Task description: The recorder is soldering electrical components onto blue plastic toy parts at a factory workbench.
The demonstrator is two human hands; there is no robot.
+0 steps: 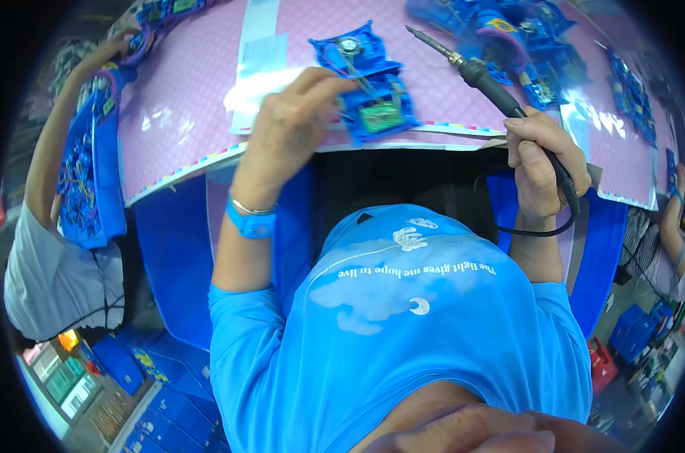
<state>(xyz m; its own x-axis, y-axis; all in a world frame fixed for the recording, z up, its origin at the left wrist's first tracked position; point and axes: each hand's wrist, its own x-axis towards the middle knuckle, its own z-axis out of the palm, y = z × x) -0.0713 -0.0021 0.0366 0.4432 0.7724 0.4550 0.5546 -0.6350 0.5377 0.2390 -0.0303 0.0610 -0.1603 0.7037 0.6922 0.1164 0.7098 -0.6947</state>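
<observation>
My right hand [545, 162] is wrapped round the dark handle of a soldering iron [493, 89]. The iron's metal tip points up and left, apart from the blue housing. My left hand [293, 117] has thumb and fingers pinched together at the thin wires [364, 84] of an opened blue plastic housing [350, 136] at the table's near edge. A green circuit board [382, 115] sits in the near half of this housing, and a round silver part [349, 47] in the far half. The fingertips are partly blurred.
More blue housings with wires [535, 41] lie at the far right, beyond the iron. A blue bin of small parts [114, 177] stands left, beside a co-worker's arm [48, 155]. Another person's hand [681, 185] shows at the right rim. Pink patterned sheeting [180, 113] covers the table.
</observation>
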